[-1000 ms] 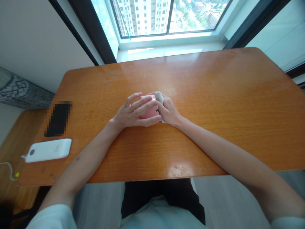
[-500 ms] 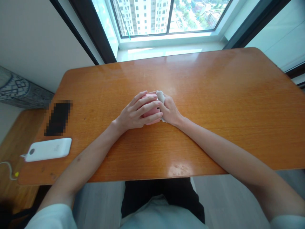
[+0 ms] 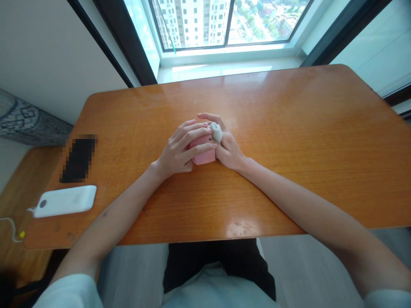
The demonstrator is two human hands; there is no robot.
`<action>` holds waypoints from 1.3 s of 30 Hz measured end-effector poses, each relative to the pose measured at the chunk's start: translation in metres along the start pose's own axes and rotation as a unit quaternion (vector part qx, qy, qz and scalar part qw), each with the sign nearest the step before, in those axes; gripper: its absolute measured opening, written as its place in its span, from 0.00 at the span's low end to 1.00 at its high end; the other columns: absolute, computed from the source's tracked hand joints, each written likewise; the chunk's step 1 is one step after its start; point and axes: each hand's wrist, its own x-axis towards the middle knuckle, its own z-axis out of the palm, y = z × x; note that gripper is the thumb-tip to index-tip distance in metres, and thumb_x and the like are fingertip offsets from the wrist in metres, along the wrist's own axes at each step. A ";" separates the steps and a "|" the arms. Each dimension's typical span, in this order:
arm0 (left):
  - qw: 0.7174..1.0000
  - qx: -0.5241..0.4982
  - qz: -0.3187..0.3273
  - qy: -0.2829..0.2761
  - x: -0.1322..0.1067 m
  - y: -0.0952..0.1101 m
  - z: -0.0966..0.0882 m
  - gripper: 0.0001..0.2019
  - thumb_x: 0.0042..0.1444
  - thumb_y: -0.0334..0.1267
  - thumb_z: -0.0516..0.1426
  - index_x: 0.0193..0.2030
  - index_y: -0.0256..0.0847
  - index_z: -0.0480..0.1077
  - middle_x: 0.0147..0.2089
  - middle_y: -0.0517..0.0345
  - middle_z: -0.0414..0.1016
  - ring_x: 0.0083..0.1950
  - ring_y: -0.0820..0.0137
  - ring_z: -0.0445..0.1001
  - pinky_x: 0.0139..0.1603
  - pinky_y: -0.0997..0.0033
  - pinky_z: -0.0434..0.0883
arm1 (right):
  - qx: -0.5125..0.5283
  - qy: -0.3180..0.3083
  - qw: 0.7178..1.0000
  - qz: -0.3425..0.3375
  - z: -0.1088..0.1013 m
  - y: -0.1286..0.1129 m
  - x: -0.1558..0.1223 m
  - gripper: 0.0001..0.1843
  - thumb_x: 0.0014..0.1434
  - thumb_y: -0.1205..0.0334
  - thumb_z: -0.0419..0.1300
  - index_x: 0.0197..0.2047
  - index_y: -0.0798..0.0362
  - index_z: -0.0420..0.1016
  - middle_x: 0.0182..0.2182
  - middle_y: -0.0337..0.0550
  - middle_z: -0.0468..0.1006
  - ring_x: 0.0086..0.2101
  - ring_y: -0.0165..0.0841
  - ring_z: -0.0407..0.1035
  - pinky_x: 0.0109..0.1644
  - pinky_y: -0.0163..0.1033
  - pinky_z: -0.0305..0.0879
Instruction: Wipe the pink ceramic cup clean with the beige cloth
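Over a glossy orange wooden table (image 3: 289, 128), the left hand (image 3: 181, 147) clasps a pink box (image 3: 204, 157) steady while the right hand (image 3: 228, 147) presses a crumpled white wad (image 3: 216, 132) against it.

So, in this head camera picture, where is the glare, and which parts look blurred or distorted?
In the head view, light from the window makes glare on the wooden table, brightest near its front edge; a dark object is blurred by pixelation; the wide lens bends the window frames; the left hand, right hand and pink case look sharp.
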 end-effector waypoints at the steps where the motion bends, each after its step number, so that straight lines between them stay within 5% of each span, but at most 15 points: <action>1: 1.000 -0.007 0.002 0.010 0.000 0.000 0.000 0.18 0.77 0.44 0.55 0.69 0.63 0.74 0.72 0.56 0.78 0.76 0.55 0.76 0.76 0.34 0.75 | -0.003 0.000 1.000 -0.002 0.000 0.000 0.000 0.20 0.77 0.42 0.55 0.59 0.45 0.79 0.74 0.48 0.69 0.60 0.46 0.77 0.73 0.61 0.73; 12: 0.984 -0.135 -0.098 0.060 0.006 0.005 -0.002 0.17 0.78 0.49 0.54 0.69 0.57 0.74 0.70 0.49 0.78 0.70 0.53 0.79 0.69 0.40 0.80 | -0.058 -0.011 0.998 -0.012 -0.001 -0.002 0.001 0.11 0.68 0.53 0.63 0.49 0.44 0.83 0.77 0.40 0.66 0.68 0.51 0.70 0.75 0.65 0.71; 19: 0.950 -0.258 -0.164 0.067 0.010 0.006 -0.002 0.15 0.75 0.49 0.59 0.62 0.52 0.77 0.63 0.49 0.82 0.64 0.52 0.83 0.65 0.44 0.80 | -0.130 -0.027 0.991 -0.024 0.003 0.009 -0.006 0.15 0.63 0.63 0.64 0.53 0.43 0.83 0.80 0.37 0.61 0.70 0.51 0.69 0.74 0.67 0.72; 25: 0.910 -0.328 -0.242 0.073 0.009 0.004 0.002 0.16 0.72 0.55 0.61 0.56 0.50 0.80 0.56 0.52 0.84 0.59 0.54 0.82 0.63 0.47 0.80 | -0.164 -0.020 0.984 -0.066 0.006 0.008 -0.008 0.25 0.64 0.69 0.60 0.61 0.40 0.80 0.80 0.37 0.62 0.71 0.48 0.70 0.73 0.63 0.73; 32: 0.830 -0.442 -0.337 0.043 0.009 0.000 0.007 0.14 0.61 0.48 0.63 0.49 0.43 0.78 0.43 0.55 0.83 0.40 0.63 0.76 0.41 0.61 0.74 | -0.224 -0.011 0.968 -0.112 0.006 0.003 -0.009 0.32 0.68 0.71 0.58 0.70 0.37 0.75 0.76 0.41 0.71 0.71 0.47 0.69 0.74 0.62 0.71; 39: 0.828 -0.443 -0.338 0.066 0.004 -0.005 0.017 0.11 0.64 0.46 0.61 0.37 0.42 0.71 0.36 0.59 0.73 0.36 0.69 0.69 0.40 0.64 0.69 | -0.231 -0.046 0.961 -0.144 -0.002 0.010 -0.006 0.39 0.69 0.71 0.58 0.80 0.41 0.63 0.72 0.48 0.76 0.71 0.47 0.71 0.74 0.60 0.72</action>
